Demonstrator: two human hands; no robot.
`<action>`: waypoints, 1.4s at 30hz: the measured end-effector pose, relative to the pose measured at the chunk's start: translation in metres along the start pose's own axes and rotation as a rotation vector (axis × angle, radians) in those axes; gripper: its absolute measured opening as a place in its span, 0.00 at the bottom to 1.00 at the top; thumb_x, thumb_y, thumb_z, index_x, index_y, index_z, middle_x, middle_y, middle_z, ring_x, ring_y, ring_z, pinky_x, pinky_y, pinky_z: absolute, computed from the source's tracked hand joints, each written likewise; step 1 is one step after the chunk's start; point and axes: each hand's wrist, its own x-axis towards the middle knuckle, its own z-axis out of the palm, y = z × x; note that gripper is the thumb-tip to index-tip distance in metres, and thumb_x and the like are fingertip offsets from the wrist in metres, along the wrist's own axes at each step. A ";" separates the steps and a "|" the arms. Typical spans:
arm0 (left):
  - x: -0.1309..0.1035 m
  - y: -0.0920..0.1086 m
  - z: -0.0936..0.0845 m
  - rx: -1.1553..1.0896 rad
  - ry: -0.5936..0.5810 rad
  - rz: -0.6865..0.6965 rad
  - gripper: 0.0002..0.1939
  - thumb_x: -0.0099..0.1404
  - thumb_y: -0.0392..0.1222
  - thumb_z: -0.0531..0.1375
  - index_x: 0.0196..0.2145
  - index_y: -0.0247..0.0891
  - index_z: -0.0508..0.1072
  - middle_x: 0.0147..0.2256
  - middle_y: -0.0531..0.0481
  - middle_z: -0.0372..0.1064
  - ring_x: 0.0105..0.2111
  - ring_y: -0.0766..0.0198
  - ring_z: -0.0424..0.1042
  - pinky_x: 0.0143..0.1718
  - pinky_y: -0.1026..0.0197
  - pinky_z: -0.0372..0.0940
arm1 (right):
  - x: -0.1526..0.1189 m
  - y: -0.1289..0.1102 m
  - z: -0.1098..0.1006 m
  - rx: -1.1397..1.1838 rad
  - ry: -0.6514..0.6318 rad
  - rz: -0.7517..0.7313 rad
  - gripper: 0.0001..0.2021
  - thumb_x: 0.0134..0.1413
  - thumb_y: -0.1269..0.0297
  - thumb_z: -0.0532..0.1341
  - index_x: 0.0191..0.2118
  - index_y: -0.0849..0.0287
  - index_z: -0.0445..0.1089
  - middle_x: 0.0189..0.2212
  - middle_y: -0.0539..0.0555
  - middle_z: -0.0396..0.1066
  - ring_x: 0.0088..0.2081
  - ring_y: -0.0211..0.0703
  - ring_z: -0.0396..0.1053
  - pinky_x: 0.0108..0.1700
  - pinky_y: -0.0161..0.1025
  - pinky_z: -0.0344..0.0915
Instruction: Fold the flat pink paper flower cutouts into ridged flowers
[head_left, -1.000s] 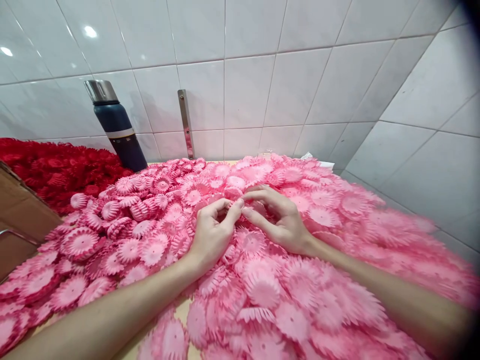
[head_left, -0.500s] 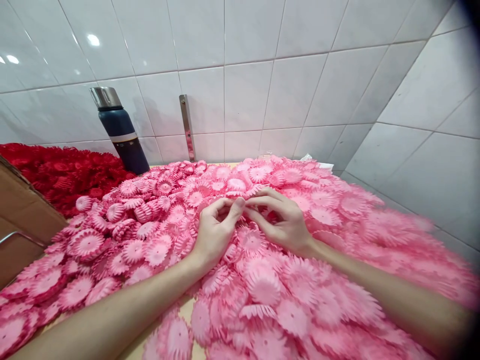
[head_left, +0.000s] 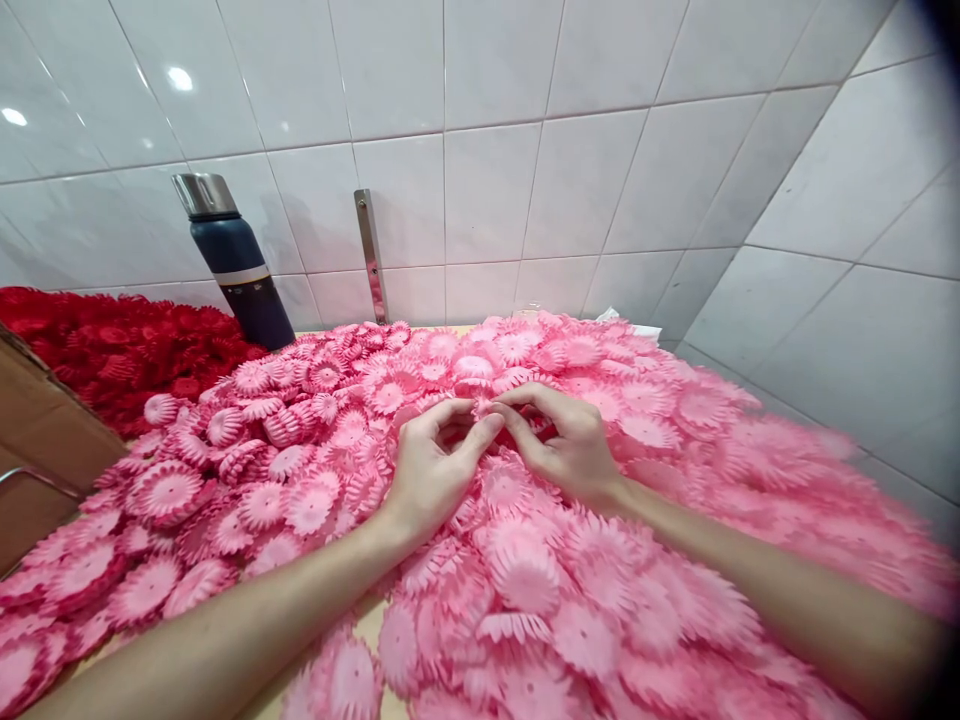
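As hands [head_left: 435,460] [head_left: 568,440] pinch petals [head_left: 482,404], bottle [head_left: 226,245] markings [head_left: 257,282] illegible

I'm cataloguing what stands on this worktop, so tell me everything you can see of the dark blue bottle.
The bottle is tall, with a smooth dark blue body, a silvery, metallic-looking cap in place, and a pale band above small, unreadable marks. It slants in the picture; lens distortion makes true tilt uncertain. It stands near the tiled wall, beside red fringed pieces, with pink ones by its base; whether they touch it is unclear.
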 end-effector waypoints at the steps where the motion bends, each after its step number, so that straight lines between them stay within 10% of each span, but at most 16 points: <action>1: 0.000 0.000 0.000 -0.002 0.006 -0.013 0.09 0.59 0.43 0.63 0.33 0.34 0.73 0.33 0.48 0.72 0.33 0.63 0.71 0.37 0.61 0.67 | 0.000 0.000 0.000 -0.004 -0.005 -0.004 0.03 0.56 0.69 0.58 0.33 0.58 0.69 0.28 0.53 0.73 0.28 0.39 0.71 0.24 0.34 0.67; 20: 0.000 0.000 -0.003 0.168 0.058 0.041 0.14 0.60 0.48 0.60 0.25 0.34 0.70 0.25 0.51 0.66 0.26 0.67 0.64 0.29 0.64 0.61 | 0.002 0.000 0.001 0.018 0.028 -0.208 0.07 0.54 0.75 0.59 0.36 0.57 0.71 0.32 0.55 0.74 0.33 0.43 0.72 0.34 0.43 0.72; 26: -0.001 0.004 -0.001 0.161 0.010 0.011 0.11 0.59 0.46 0.62 0.28 0.34 0.71 0.28 0.48 0.69 0.29 0.64 0.68 0.32 0.62 0.64 | 0.003 0.002 0.001 -0.004 0.021 -0.095 0.03 0.56 0.72 0.57 0.32 0.58 0.66 0.28 0.53 0.68 0.29 0.40 0.67 0.29 0.39 0.66; 33: -0.005 0.009 -0.003 0.184 0.029 0.029 0.13 0.61 0.42 0.59 0.21 0.36 0.66 0.21 0.55 0.59 0.23 0.69 0.59 0.26 0.65 0.56 | 0.006 0.011 -0.002 0.228 0.199 0.423 0.08 0.61 0.59 0.54 0.37 0.57 0.61 0.19 0.46 0.63 0.19 0.36 0.63 0.22 0.35 0.63; 42: 0.001 0.004 -0.001 0.007 0.080 -0.008 0.07 0.59 0.41 0.61 0.27 0.36 0.68 0.26 0.54 0.65 0.27 0.68 0.63 0.29 0.66 0.60 | 0.003 0.007 -0.001 0.200 0.172 0.107 0.02 0.60 0.65 0.54 0.36 0.55 0.59 0.31 0.50 0.59 0.30 0.37 0.61 0.32 0.38 0.63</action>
